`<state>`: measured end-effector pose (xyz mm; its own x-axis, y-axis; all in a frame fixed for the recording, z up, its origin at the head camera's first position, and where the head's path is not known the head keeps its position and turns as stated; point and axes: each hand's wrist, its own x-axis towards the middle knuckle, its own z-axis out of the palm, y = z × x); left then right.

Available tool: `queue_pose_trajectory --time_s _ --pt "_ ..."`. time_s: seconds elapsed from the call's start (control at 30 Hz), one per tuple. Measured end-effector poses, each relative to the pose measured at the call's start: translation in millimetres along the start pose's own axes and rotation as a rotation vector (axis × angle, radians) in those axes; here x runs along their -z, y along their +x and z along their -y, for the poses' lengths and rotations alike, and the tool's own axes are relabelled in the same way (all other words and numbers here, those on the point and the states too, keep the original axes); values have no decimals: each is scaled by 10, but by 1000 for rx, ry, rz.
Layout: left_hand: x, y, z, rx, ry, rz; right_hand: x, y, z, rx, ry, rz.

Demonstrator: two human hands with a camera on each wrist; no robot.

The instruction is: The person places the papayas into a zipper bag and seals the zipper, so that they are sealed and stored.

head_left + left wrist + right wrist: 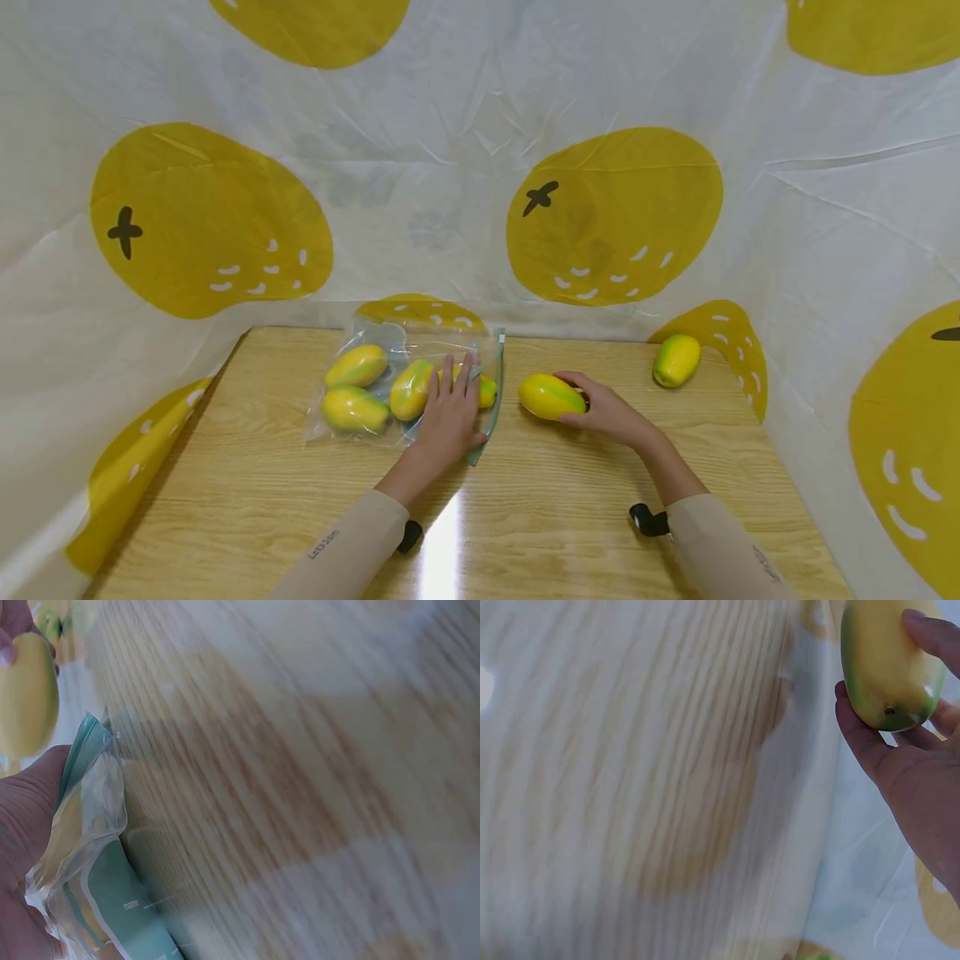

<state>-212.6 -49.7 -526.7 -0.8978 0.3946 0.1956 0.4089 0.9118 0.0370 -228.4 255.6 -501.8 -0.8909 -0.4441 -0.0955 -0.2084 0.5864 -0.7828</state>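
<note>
A person's right hand (611, 408) grips a yellow fruit with green streaks (547, 397), thumb on one side and fingers on the other, just to the right of a clear zip bag (435, 340). The left hand (450, 417) lies over the bag near its opening, fingers straight and a little apart. In the left wrist view the thumb sits close against the bag's edge, though the bag folds there, and I cannot tell whether it hooks under.

The bag lies on its side, its green zip strip (495, 404) facing the held fruit. Inside are four similar fruits: an upper one (356, 365) and a lower one (354, 408) at the far left end, a middle one (411, 390), and one by the opening (487, 393), partly covered by the left hand's fingers. The bag also bears a green label (131, 904) printed "name".

Farther right, near the back edge of the wood-grain counter (525, 517), one more fruit (677, 361) lies alone. Around the counter hangs pale cloth (442, 208) printed with large yellow fruit shapes.
</note>
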Motion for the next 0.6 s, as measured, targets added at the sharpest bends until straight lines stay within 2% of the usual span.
queue_pose_trajectory --time_s 0.3,0.5,0.6 --pt "9 17 -20 10 -4 16 -106 212 89 38 -29 31" --pt "14 7 -38 19 -27 28 -193 331 107 58 -148 10" --pt "11 -2 -34 16 -37 19 -244 403 158 62 -171 9"
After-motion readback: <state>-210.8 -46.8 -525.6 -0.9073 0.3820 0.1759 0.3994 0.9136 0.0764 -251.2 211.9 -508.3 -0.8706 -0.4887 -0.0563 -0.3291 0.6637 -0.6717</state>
